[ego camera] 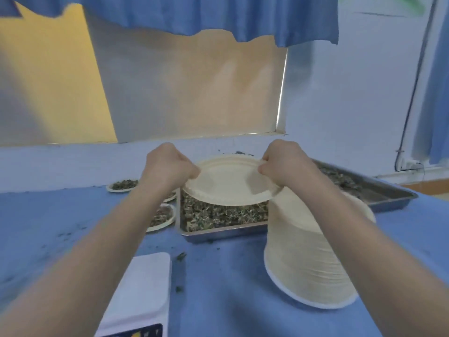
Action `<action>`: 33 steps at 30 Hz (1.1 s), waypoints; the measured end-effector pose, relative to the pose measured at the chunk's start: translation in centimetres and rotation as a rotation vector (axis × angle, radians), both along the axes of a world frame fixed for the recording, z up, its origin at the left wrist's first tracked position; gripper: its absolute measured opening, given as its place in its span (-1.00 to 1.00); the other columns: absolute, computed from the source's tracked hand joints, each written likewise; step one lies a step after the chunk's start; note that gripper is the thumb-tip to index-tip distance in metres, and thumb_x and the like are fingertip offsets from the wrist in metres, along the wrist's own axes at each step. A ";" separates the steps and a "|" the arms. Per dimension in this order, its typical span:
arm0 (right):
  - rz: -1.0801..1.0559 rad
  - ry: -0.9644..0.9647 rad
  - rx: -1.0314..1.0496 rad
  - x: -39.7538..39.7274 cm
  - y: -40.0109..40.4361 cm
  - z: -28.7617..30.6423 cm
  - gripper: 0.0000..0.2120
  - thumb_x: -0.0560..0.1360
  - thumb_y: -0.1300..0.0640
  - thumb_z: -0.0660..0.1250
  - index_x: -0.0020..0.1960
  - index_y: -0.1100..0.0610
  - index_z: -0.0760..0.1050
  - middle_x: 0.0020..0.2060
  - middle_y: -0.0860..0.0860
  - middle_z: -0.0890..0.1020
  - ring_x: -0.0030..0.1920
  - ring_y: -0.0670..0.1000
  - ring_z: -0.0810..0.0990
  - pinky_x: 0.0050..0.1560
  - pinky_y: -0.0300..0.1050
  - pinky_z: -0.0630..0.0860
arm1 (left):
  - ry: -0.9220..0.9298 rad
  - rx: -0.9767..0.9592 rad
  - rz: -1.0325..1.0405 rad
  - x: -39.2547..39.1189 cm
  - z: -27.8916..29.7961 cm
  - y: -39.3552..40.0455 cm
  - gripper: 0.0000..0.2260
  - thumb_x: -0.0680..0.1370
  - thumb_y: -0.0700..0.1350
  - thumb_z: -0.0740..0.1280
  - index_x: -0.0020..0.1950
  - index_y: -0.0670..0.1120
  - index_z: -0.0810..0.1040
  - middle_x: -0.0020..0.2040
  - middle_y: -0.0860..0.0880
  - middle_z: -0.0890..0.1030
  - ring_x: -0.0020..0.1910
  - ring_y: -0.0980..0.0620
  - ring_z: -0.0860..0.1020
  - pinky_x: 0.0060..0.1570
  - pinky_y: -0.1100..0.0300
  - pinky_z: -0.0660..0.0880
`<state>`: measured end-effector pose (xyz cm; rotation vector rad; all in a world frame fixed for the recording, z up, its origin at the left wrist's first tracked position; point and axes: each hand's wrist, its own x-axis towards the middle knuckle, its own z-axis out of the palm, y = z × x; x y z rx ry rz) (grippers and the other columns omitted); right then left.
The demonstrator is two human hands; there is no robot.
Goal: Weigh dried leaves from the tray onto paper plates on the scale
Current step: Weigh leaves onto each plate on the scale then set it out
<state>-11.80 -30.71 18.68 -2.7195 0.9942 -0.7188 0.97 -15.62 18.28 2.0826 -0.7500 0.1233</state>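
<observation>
Both hands hold one cream paper plate [228, 181] in the air above the metal tray [218, 233] of dried leaves [223, 212]. My left hand [167, 166] pinches the plate's left rim. My right hand [281, 164] pinches its right rim. Under my right forearm stands a tall stack of paper plates [308, 261]. The white scale [143, 293] lies at the near edge with nothing on its platform.
Three small plates of leaves [122, 185] [162, 216] [171, 197] sit left of the tray, partly hidden by my left arm. Leaf crumbs dot the blue tablecloth [48, 227]. A wall and window ledge run close behind the table.
</observation>
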 end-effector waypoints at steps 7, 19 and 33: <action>0.287 0.105 0.210 9.2 9.0 -6.8 -0.86 0.52 0.29 0.21 -0.09 0.22 0.55 -0.45 0.05 0.39 -0.47 -0.02 0.34 -0.58 -0.25 0.26 | 0.135 0.001 0.299 4.8 -6.2 11.9 -0.94 0.38 -0.24 0.46 -0.27 -0.14 0.60 -0.27 -0.11 0.47 -0.23 0.00 0.38 -0.21 0.18 0.35; 0.267 0.208 0.207 13.2 11.0 -15.2 -0.90 0.48 0.25 0.18 -0.22 0.18 0.35 -0.24 0.14 0.43 -0.17 0.10 0.41 -0.22 -0.20 0.29 | 0.289 -0.046 0.372 8.2 -16.1 14.6 -0.89 0.43 -0.11 0.47 -0.18 -0.06 0.55 -0.12 -0.01 0.61 -0.25 0.16 0.50 -0.38 0.24 0.37; 0.279 -0.276 0.868 11.7 9.2 -19.2 -0.52 0.49 -0.33 0.15 0.06 0.04 0.51 0.20 -0.02 0.58 0.18 0.06 0.54 0.26 0.04 0.43 | 0.678 -0.517 0.241 7.4 -20.1 16.5 -0.51 0.50 0.20 0.30 0.28 -0.08 0.39 0.11 -0.09 0.59 -0.10 -0.02 0.66 -0.15 0.14 0.56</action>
